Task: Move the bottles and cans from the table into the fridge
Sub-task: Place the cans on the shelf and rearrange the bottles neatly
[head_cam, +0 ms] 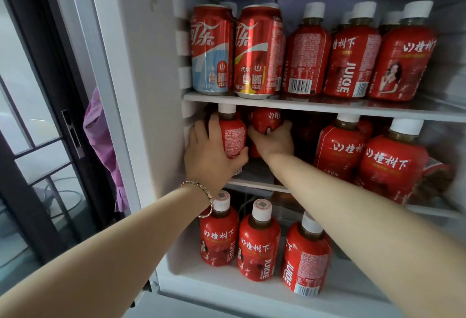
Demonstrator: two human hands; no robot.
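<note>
Both my arms reach into the open fridge at its middle shelf (254, 184). My left hand (210, 152) grips a red juice bottle with a white cap (232, 133) at the shelf's left end, close to the side wall. Just to its right, my right hand (273, 141) grips a second red juice bottle (264, 118), whose cap is hidden behind the upper shelf's edge. Whether either bottle stands on the shelf is hidden by my hands.
The top shelf (315, 105) carries two red cola cans (213, 50) and several juice bottles. More juice bottles (393, 163) fill the middle shelf's right side, and three stand on the bottom shelf (259, 239). A dark-framed glass door (37, 120) and purple cloth (100, 136) are left.
</note>
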